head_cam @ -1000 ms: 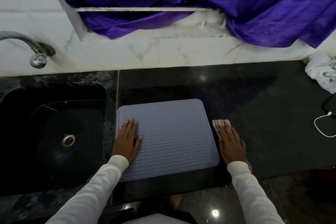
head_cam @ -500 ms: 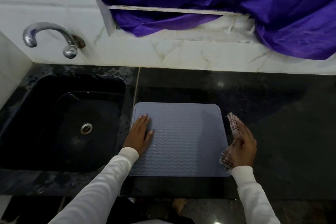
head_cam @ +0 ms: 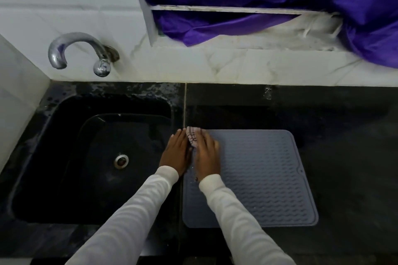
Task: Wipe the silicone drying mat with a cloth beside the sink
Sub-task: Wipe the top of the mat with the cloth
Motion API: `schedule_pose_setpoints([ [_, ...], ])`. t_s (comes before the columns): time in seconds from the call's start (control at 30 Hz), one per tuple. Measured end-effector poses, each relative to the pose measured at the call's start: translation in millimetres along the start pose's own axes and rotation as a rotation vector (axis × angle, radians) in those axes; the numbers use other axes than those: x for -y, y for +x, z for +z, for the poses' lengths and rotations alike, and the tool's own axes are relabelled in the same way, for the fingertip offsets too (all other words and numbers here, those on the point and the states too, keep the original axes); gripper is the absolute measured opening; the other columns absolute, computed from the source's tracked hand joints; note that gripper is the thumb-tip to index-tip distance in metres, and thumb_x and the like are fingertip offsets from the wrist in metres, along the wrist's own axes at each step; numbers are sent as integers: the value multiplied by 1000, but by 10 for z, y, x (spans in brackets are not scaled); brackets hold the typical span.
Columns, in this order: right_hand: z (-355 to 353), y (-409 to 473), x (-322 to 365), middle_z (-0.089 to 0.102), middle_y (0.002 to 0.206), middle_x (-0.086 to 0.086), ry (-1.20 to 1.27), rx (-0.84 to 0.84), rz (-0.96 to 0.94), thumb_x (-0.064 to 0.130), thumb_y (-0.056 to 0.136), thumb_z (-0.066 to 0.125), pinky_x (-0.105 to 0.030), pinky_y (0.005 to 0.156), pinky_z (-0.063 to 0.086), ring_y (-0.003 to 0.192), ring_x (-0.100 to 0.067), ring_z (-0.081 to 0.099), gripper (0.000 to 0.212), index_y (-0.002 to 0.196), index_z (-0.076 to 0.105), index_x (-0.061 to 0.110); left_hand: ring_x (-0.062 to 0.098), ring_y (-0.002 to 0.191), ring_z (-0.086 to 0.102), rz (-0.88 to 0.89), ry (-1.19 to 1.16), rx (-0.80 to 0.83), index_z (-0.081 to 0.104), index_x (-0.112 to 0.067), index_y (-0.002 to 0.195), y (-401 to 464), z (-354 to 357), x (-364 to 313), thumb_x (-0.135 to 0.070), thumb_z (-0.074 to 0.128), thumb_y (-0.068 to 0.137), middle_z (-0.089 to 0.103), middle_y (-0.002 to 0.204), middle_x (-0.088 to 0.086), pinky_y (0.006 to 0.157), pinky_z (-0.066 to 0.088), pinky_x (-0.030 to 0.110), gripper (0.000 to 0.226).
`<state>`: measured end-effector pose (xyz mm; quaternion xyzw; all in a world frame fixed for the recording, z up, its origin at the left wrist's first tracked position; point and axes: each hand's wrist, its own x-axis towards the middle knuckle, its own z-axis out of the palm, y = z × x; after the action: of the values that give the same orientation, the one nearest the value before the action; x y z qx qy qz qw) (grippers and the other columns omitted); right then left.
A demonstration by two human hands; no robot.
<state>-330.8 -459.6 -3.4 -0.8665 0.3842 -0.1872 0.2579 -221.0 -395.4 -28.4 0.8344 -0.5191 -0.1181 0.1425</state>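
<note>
**Wipe just beginning at the mat's far-left corner**

The right hand (head_cam: 207,155) lies flat, fingers straight, pressing the cloth (head_cam: 193,138) onto the mat (head_cam: 258,178); only a checked end of the cloth shows past the fingertips. The left hand (head_cam: 175,155) lies flat just beside it, fingers straight, over the mat's left edge, seemingly steadying it.

I judge the task to be at its start: the cloth sits at the far-left corner, and a few droplets glint on the mat near the right wrist. The middle, right side and near edge look untouched, so nearly the whole surface remains to be wiped.

The mat lies flat on the dark counter (head_cam: 344,157), just right of the sink (head_cam: 97,157). It is close to square, slightly longer front to back, its edges roughly square with the counter's.
</note>
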Motion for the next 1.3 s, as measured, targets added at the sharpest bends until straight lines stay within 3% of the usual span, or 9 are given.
schedule_pose_setpoints([
  [0.07,249,71,39,35,151,-10,-49,56,82,7,95,46,-45,103,42,125,-32,40,54,146,36,17,28,145,31,56,76,2,39,-5,147,46,16,117,-30,34,97,40,153,11,119,15,43,56],
  [0.2,472,74,18,28,155,-13,-197,55,70,18,95,31,-44,105,40,127,-32,39,53,148,31,12,30,142,36,131,149,0,42,-1,144,81,66,211,-27,40,96,44,149,14,117,22,47,55],
  [0.37,459,64,10,20,159,-9,-289,80,19,20,94,33,-45,114,29,143,-28,25,58,151,24,13,28,150,12,85,145,36,17,-5,154,48,115,145,-27,41,99,18,162,13,122,13,45,64],
  [0.47,461,65,26,27,156,-11,-313,62,46,14,90,50,-45,99,44,120,-33,47,62,148,31,13,26,151,-1,71,169,93,6,-8,156,58,111,159,-30,34,102,5,164,11,123,4,44,65],
  [0.57,456,72,43,36,151,-13,-359,42,57,11,84,63,-42,89,50,103,-32,51,64,143,41,10,27,151,-1,82,215,104,5,-8,156,78,94,169,-33,26,102,5,164,11,123,4,44,63],
  [0.87,208,165,-184,46,145,-5,-550,20,30,15,79,71,-40,80,50,95,-28,50,63,139,49,17,31,150,-12,58,362,154,-10,-3,154,73,58,107,-31,21,104,-14,162,17,122,-7,44,64],
  [1.0,47,214,-343,49,142,-6,-567,3,5,10,75,73,-42,74,50,92,-32,56,61,133,55,17,28,150,-10,34,315,135,-8,-4,154,58,59,84,-31,24,105,-11,162,14,118,-12,40,64],
  [1.2,-285,242,-723,53,138,-6,-567,-18,-2,4,69,77,-44,75,51,89,-33,57,66,131,58,17,28,150,11,-19,266,32,13,-4,154,51,120,37,-25,16,102,12,162,14,120,5,40,56],
  [1.3,-469,251,-962,52,139,-6,-560,-28,2,-2,69,75,-46,76,51,89,-36,56,67,131,58,16,27,150,1,-47,242,53,4,-5,155,45,154,-4,-21,27,103,3,163,14,120,-2,39,58],
])
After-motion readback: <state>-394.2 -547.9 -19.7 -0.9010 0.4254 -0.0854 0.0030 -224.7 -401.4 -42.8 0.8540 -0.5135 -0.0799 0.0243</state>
